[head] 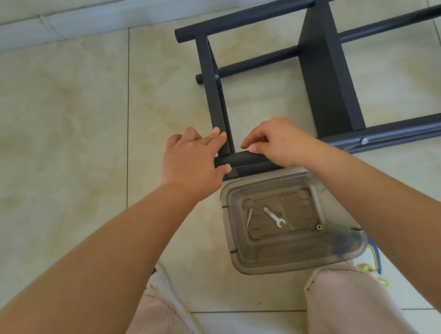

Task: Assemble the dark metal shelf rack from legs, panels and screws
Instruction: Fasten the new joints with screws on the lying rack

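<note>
The fingers (pixel 217 136) of the left hand (pixel 192 164) lie fairly straight across the near end of a dark metal end panel (pixel 214 95), with the thumb tip down at a small silver screw head (pixel 227 166) in the near dark round metal leg (pixel 240 159); whether the thumb presses the screw cannot be told. The right hand (pixel 280 142) sits just to the right, its fingers curled and its fingertips together on the top of that same leg, pinching at it.

The dark metal shelf rack (pixel 324 70) lies on its side on the beige tiled floor (pixel 55 117), stretching from the hands away to the right edge of the view. Its far leg (pixel 304 1) runs along near the pale skirting, a middle leg (pixel 256 61) lies between, and a broad dark shelf panel (pixel 326 76) stands crosswise between the legs. Another silver screw (pixel 364 140) shows on the near leg, right of the right hand.

Just near of the rack, between the forearms, stands a clear plastic rectangular box (pixel 343 246). Inside it lie a small flat silver spanner (pixel 274 217), a long silver screw (pixel 249 216) to its left, and a small silver nut (pixel 319 227) at the right. Pale pink trouser knees (pixel 342 304) and light shoes frame the bottom of the view.
</note>
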